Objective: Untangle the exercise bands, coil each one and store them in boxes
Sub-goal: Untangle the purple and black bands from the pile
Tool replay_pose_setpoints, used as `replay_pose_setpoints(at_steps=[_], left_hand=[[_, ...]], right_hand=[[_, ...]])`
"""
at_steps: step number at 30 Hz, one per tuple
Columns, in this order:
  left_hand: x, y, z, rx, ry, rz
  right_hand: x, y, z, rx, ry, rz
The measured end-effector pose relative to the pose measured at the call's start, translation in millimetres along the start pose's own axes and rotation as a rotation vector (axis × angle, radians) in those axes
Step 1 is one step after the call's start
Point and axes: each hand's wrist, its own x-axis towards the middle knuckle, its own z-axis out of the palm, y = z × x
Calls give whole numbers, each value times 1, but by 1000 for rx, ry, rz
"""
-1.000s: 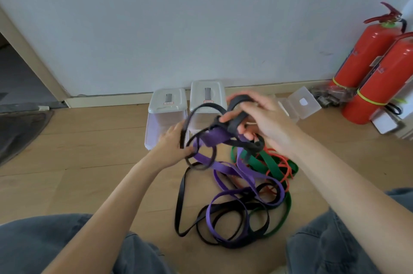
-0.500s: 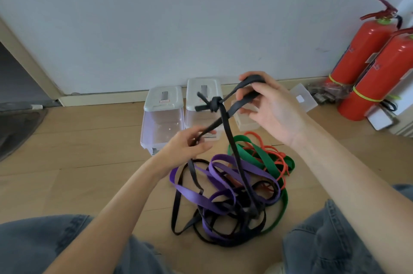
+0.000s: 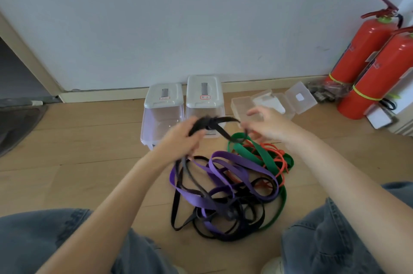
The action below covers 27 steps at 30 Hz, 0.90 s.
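1. A black band (image 3: 214, 125) is stretched between two hands above a wooden floor (image 3: 89, 150), with a knot (image 3: 207, 123) bunched in its middle. Most of its length trails down into a pile below.
2. The left hand (image 3: 181, 137) grips the band just left of the knot, fingers curled round a gathered bunch of strap.
3. The right hand (image 3: 266, 125) pinches the band's other run low, near the fingertips; its upper fingers look loosely spread, though motion blur hides the exact hold.
4. The band looks like thin, flat rubber — light, floppy and stretchy, likely grippy rather than slick. Pulling hard would probably tighten the knot, so the better hold is close on either side of it, working slack in.
5. Below the hands lies the pile: a purple band (image 3: 223, 175) looped through the black one, a green band (image 3: 257, 153) along the right edge, and a thin orange band (image 3: 277, 157) under the green.
6. Just beyond the pile, against the wall, stand two lidded clear boxes (image 3: 164, 103), side by side — both appear empty.
7. To their right sit small clear cases (image 3: 299, 97), lids open.
8. At far right, two red extinguishers (image 3: 366, 50) lean by the wall.
9. Denim-clad knees (image 3: 44, 240) frame the lower corners.
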Motion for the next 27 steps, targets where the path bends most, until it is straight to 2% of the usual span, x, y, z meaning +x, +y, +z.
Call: replay_pose_setpoints(at_steps=[2, 4, 5, 9, 11, 13, 15, 17, 18, 20, 22, 23, 24, 25, 27], left_hand=[[1, 11, -18, 198, 10, 119], [-2, 26, -21, 307, -80, 211], [-4, 32, -20, 320, -123, 239], [-8, 37, -15, 355, -215, 228], [-8, 30, -12, 394, -257, 211], [-6, 26, -8, 413, -292, 217], [-2, 20, -5, 351, -252, 232], [0, 10, 0, 189, -195, 193], [-3, 2, 2, 67, -221, 141], [-10, -19, 9, -114, -377, 8], [-15, -36, 17, 13, -447, -95], [-12, -42, 16, 92, -355, -132], [-8, -41, 10, 127, -202, -166], [-2, -33, -2, 63, -8, -184], [2, -2, -41, -289, 302, -94]], right_hand=[[-5, -1, 7, -273, -100, -195], [-9, -12, 17, -250, -222, -427], [-9, -17, 20, -207, -258, -482], [-8, -21, 20, -324, -149, -533], [-10, -21, 22, -288, -133, -539], [-11, -19, 24, -240, -208, -500], [-14, -19, 27, -218, -284, -468], [-15, -21, 24, 30, -234, -402], [-15, -23, 21, 254, -195, -363], [-15, -26, 9, 725, -73, -332], [-11, -24, -1, 965, 81, -301], [-9, -19, -4, 918, 144, -254], [-6, -14, -5, 758, 176, -186], [-4, -7, -6, 498, 159, -105], [-4, 5, -2, -38, -58, 34]])
